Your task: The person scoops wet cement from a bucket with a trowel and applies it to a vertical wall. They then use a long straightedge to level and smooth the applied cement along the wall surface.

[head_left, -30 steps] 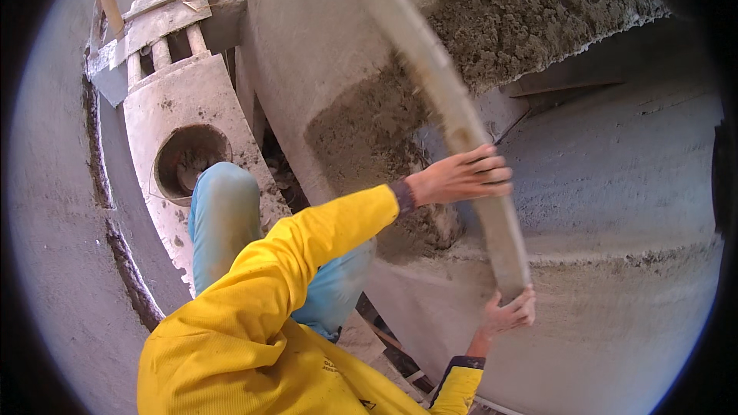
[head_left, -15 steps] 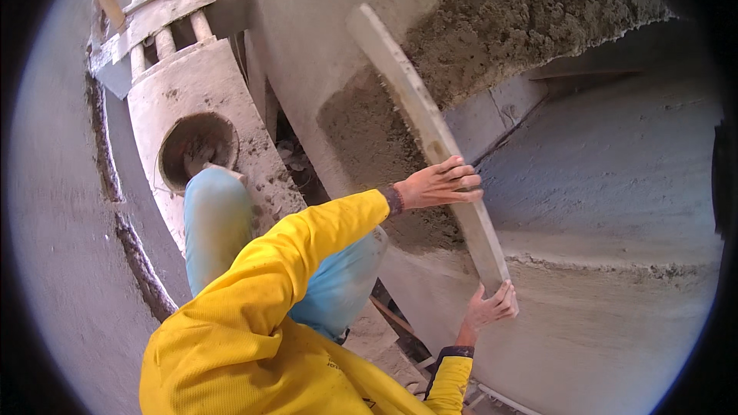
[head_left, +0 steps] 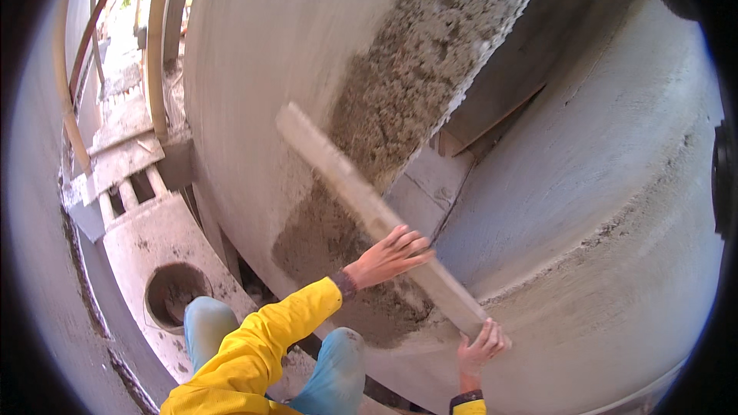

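Observation:
Both my hands are on a long, pale straightedge [head_left: 346,180] crusted with mortar, which slants across the wall beside an opening. My left hand [head_left: 390,255] grips it around the middle, fingers wrapped over the far edge. Close to its lower right end, my right hand [head_left: 482,346] is closed around it. Behind the straightedge, a band of dark, rough wet mortar [head_left: 415,54] runs along the wall down to the corner of the opening. Whether the straightedge presses against the mortar along its whole length, I cannot tell.
A round bucket [head_left: 175,280] with mortar inside stands on a spattered scaffold board [head_left: 138,250], next to my knee. Poles [head_left: 157,46] rise at the upper left. A grey wall [head_left: 46,261] is close on the left. The opening has a sloping grey surface [head_left: 538,207].
The view has turned, showing more of the wall and poles. The straightedge now lies at a flatter diagonal and lower in view. Both hands have kept their hold on it.

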The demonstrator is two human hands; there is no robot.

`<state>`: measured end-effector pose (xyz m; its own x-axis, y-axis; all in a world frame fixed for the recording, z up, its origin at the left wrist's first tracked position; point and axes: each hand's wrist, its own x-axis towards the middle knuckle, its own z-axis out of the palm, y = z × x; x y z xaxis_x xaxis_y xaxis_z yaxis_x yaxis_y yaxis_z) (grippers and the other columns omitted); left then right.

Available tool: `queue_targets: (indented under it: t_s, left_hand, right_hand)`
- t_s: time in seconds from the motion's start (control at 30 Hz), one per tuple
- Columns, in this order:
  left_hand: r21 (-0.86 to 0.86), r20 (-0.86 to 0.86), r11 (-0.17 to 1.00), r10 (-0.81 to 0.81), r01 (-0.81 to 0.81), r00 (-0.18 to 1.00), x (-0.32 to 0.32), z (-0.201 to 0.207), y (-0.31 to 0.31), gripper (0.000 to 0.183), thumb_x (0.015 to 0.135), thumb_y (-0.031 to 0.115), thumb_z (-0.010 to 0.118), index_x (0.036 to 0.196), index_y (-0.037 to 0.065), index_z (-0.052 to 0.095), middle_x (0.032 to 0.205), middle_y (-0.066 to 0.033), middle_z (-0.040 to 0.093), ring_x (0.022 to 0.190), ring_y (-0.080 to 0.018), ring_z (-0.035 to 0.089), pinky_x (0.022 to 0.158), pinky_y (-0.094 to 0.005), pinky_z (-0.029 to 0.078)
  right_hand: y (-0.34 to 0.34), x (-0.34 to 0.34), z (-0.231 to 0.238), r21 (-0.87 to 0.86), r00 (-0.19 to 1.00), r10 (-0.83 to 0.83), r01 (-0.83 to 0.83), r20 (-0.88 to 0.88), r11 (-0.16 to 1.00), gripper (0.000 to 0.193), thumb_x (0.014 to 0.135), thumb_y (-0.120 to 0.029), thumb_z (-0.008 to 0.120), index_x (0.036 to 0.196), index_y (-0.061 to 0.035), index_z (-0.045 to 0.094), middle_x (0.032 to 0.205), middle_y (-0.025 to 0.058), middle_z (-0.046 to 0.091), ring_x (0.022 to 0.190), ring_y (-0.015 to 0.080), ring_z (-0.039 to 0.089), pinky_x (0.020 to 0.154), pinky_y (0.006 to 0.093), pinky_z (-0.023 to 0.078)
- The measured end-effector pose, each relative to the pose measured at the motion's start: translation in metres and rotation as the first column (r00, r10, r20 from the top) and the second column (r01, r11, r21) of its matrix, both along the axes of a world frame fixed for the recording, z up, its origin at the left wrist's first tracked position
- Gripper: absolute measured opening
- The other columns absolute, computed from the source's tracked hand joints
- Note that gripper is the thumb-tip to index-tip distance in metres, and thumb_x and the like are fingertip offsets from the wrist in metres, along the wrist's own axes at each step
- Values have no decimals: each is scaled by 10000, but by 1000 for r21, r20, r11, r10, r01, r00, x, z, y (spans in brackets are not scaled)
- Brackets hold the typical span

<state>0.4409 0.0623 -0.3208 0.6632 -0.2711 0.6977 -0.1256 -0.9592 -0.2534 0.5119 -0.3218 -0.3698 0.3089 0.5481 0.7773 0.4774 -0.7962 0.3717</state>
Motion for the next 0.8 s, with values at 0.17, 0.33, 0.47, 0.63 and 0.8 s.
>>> queue_targets:
  t_s: [0.17,0.33,0.47,0.63,0.8]
  left_hand:
    - [135,235,989,-92,61,968,17,182,16,697,791,155,671,1441,161,418,1374,-98,438,1350,-305,371,1219,-530,184]
    - [298,417,949,-227,104,880,22,351,35,830,629,192,817,1370,120,449,1310,-125,450,1293,-346,395,1164,-525,246]
    - [371,358,924,-229,87,905,37,480,51,1000,586,300,937,1414,122,405,1331,-148,443,1341,-390,363,1192,-603,186]
    - [337,356,936,-223,98,907,28,534,44,963,609,255,930,1406,137,402,1342,-156,428,1367,-384,335,1187,-659,145]
    - [292,313,942,-259,167,914,35,472,32,996,603,259,935,1422,146,380,1358,-162,395,1376,-380,314,1178,-686,120]
  right_hand:
    - [22,4,125,159,980,-110,83,163,984,800,1025,-629,350,1520,-3,400,1435,201,458,1315,402,429,1099,563,316]
    - [44,4,279,181,938,-106,47,330,982,722,1012,-527,461,1532,-32,396,1512,185,421,1350,396,414,1111,536,317]
    - [69,18,375,219,899,-83,-14,429,976,751,924,-332,644,1558,-60,347,1510,163,421,1378,360,395,1147,509,301]
    - [69,14,422,234,889,-90,-19,448,972,777,887,-262,684,1563,-90,344,1495,152,421,1388,342,381,1158,506,302]
    - [46,9,382,202,888,-95,3,450,979,769,889,-242,694,1563,-110,348,1486,151,423,1377,338,394,1154,509,311]
